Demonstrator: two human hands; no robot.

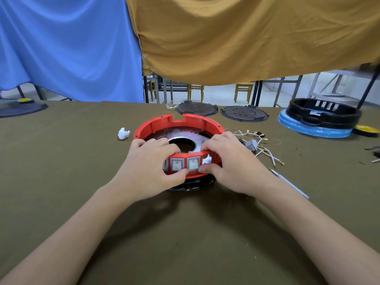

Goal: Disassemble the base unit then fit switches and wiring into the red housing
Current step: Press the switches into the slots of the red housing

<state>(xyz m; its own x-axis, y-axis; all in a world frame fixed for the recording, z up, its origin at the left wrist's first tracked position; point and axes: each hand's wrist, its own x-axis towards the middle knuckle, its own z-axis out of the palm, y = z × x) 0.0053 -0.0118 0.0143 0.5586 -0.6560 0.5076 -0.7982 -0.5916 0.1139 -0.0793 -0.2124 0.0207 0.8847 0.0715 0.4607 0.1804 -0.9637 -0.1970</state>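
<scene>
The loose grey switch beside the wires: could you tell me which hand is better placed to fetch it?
Probably the right hand: the grey switch and wires lie just right of the red housing, beyond it from the left hand.

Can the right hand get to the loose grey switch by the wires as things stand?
Probably yes. The loose switch lies in the open just right of the right hand, nothing between them, but that hand now grips the red housing and must let go first.

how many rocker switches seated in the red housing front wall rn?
2 clearly seated: one left of centre, one right of it, both in the red housing. A partial third shows by the left hand; the right hand may hide more.
</scene>
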